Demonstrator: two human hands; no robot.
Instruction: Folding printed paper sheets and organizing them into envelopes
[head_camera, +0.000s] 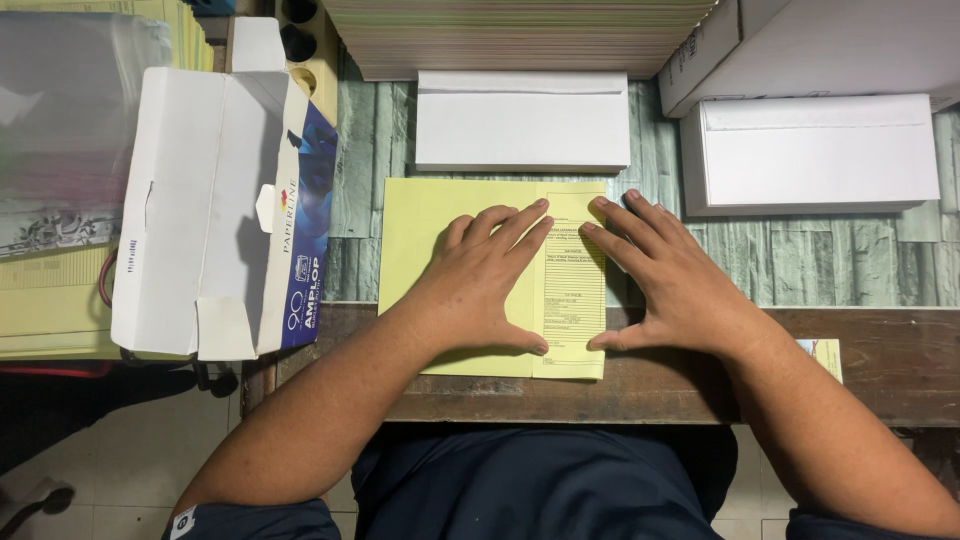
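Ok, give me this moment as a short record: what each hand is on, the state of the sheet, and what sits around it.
left hand: flat, palm down on the yellow sheet
right hand: flat, fingers at the sheet's right edge, palm partly on the table
sheet: yellow, folded, a printed panel facing up on its right side
behind sheet: a white envelope, flap at the top
right rear: a stack of white envelopes
left: an open white and blue box
far left: piles of yellow paper
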